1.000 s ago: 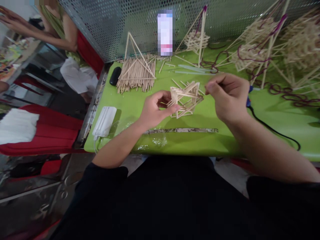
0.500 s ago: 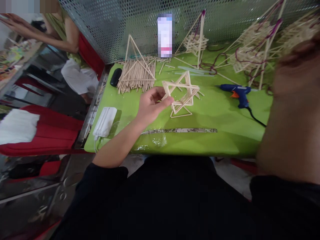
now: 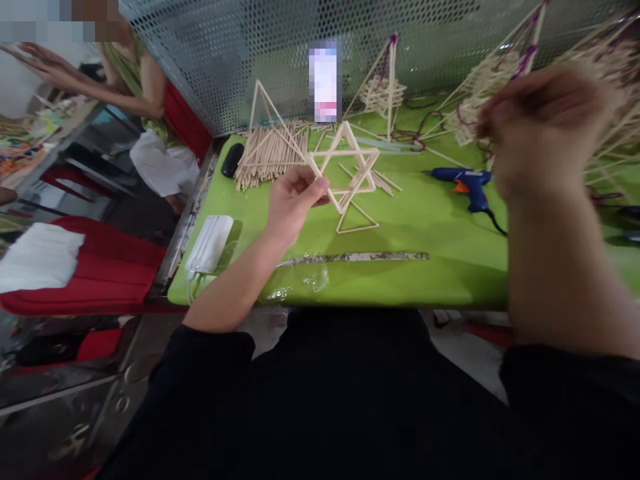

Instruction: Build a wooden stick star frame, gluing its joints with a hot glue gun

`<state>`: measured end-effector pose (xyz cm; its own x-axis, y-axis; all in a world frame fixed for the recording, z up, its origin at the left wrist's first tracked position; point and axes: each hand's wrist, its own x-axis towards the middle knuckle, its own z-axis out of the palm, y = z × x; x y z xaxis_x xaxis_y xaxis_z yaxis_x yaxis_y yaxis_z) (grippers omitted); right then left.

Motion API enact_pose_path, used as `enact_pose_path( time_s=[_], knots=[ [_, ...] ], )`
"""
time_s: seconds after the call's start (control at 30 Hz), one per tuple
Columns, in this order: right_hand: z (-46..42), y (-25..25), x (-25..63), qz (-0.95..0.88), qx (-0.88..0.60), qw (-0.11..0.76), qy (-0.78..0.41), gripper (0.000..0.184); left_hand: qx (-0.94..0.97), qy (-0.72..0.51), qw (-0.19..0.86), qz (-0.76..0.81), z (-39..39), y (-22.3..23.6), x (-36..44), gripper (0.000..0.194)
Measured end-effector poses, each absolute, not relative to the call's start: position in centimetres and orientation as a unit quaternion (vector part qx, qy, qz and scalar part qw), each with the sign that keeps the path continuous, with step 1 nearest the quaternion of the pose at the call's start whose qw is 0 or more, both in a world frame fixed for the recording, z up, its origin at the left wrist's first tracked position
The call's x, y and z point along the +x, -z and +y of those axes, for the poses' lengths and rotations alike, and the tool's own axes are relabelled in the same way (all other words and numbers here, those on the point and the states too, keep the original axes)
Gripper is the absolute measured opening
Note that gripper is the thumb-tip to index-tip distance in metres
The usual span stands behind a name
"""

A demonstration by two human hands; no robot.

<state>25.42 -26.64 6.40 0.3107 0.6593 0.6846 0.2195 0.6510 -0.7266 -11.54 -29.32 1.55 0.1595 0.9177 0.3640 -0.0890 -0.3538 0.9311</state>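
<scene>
My left hand (image 3: 295, 203) pinches the left corner of a six-pointed star frame (image 3: 345, 154) made of thin wooden sticks, held up above the green table. Behind the star's lower point, a small stick triangle (image 3: 357, 229) lies on the tabletop. My right hand (image 3: 550, 127) is raised at the right, smeared by motion, and its fingers are too blurred to read. It hangs over the stick frames with purple string (image 3: 480, 93). To its lower left rests a blue glue gun (image 3: 473, 183) with an orange trigger.
A pile of wooden sticks (image 3: 270, 153) lies at the back left beside a black case (image 3: 232, 160). A white power bank (image 3: 213, 240) with a cable sits at the left edge. A narrow patterned strip (image 3: 370, 257) lies in front. Another person (image 3: 143, 80) is at the far left.
My right hand has swung inward from the right edge. My left hand has shifted slightly left, turning the star to face me more squarely.
</scene>
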Motion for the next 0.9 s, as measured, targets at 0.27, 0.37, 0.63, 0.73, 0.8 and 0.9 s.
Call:
enact_pose_path(
  time_s=[0.27,0.37,0.63,0.73,0.8,0.9],
  knots=[
    [-32.2,-3.6,16.7,-0.678,-0.396,0.562,-0.261,0.008,0.653,-0.555,0.386,0.34,-30.1,-1.8,-10.9,0.052],
    [-32.9,-3.6,16.2,-0.68,-0.412,0.557,-0.24,0.007,0.67,-0.543,0.369,0.345,-30.5,-1.9,-10.6,0.056],
    [-33.0,-4.1,16.2,-0.631,-0.417,0.604,-0.251,0.021,0.646,-0.54,0.423,0.335,-30.5,-1.9,-10.5,0.052],
    [-31.3,-4.9,18.0,-0.579,-0.416,0.664,-0.224,0.03,0.623,-0.538,0.449,0.348,-30.5,-2.0,-10.7,0.051],
    [-29.2,-5.4,20.1,-0.508,-0.394,0.745,-0.176,0.04,0.612,-0.54,0.454,0.358,-30.4,-2.0,-10.9,0.051],
    [-25.6,-6.0,23.8,-0.428,-0.365,0.823,-0.078,0.046,0.599,-0.546,0.466,0.355,-30.2,-1.9,-11.1,0.051]
  ],
)
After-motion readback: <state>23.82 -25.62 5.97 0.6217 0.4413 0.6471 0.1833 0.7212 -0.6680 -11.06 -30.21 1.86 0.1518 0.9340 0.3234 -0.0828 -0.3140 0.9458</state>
